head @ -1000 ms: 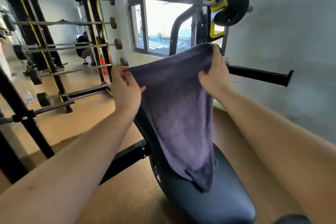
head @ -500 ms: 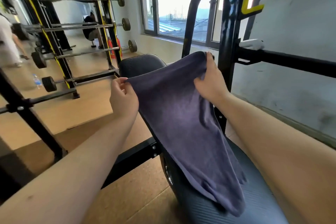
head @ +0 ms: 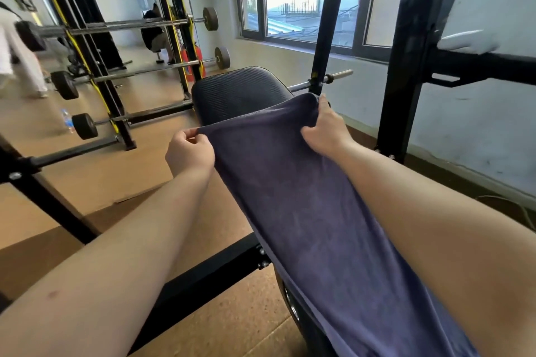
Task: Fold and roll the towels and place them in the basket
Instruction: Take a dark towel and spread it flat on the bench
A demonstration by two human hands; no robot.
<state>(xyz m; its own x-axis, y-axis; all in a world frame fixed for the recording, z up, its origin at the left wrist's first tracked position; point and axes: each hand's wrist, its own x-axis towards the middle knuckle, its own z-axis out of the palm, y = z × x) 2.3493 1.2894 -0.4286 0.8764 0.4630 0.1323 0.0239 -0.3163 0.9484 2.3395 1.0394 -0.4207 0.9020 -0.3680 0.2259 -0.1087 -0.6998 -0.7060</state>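
A dark purple-grey towel [head: 307, 211] lies stretched along the black padded bench [head: 237, 93], running from the middle of the view down to the bottom right. My left hand [head: 190, 151] pinches its far left corner. My right hand [head: 326, 130] grips the far right corner, with the cloth bunched over the fingers. Both hands hold the far edge just above the bench pad. The basket is not in view.
Black rack uprights [head: 406, 66] stand right of the bench, with a bar end [head: 336, 78] behind it. Barbell racks [head: 95, 46] line the left. A water bottle [head: 67, 120] stands on the cork floor. A person [head: 20, 58] walks at far left; another sits [head: 153, 35] further back.
Both hands have lowered the towel from chest height down toward the bench, and the towel now lies along the pad instead of hanging. The view has tilted downward.
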